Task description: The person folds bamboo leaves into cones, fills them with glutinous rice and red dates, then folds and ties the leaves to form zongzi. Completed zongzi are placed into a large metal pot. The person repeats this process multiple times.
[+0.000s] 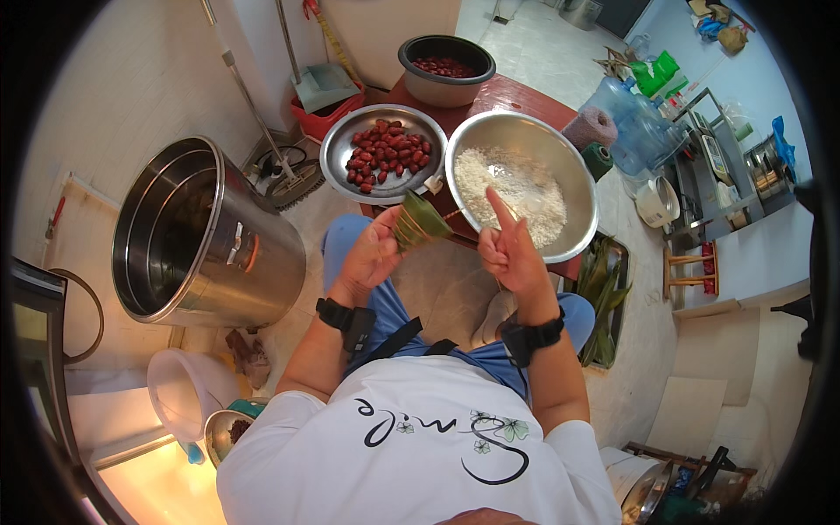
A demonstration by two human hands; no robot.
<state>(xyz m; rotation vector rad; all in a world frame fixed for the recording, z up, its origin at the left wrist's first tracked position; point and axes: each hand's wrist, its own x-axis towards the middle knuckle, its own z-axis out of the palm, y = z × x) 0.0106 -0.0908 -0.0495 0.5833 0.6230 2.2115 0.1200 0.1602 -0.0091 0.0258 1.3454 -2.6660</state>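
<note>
My left hand grips a leaf-wrapped rice dumpling, a green cone with thin string wound around it. A taut length of string runs from the dumpling towards my right hand. Its fingers are curled on the string, with the index finger pointing up. Behind that hand, a steel bowl contains white rice, and the hand overlaps its near rim in the view. Left of it, a shallow steel basin holds red dates. Both vessels rest on a low red table.
A dark-rimmed pot of red dates stands at the table's back. On my left is a tall steel barrel with dark contents. Long green leaves lie in a metal tray on the floor to my right. Water jugs stand farther right.
</note>
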